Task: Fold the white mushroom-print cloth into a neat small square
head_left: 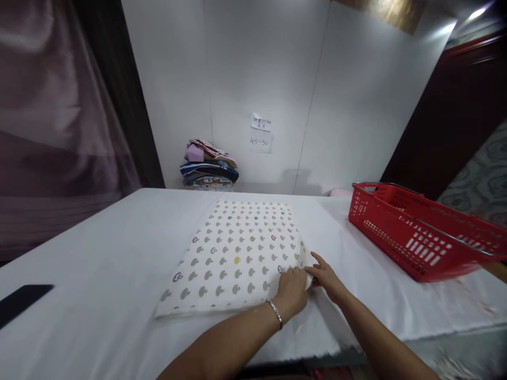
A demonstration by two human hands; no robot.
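Note:
A white cloth [229,248] printed with grey and coloured mushroom shapes lies folded into a rectangle on the white-covered table [99,253]. At its near right corner, my left hand [292,290], with a silver bracelet at the wrist, has its fingers curled onto the cloth. Right beside it, my right hand [324,275] pinches the cloth's right edge near that corner. The corner is slightly raised between both hands. Some fingertips are hidden under or behind the fabric.
A red plastic basket [396,232] stands on the table's right side. Folded fabrics [209,168] are stacked by the back wall, left of paper labels [261,133]. A dark flat object [24,301] lies at the left edge, and a pinkish curtain [51,132] hangs at left.

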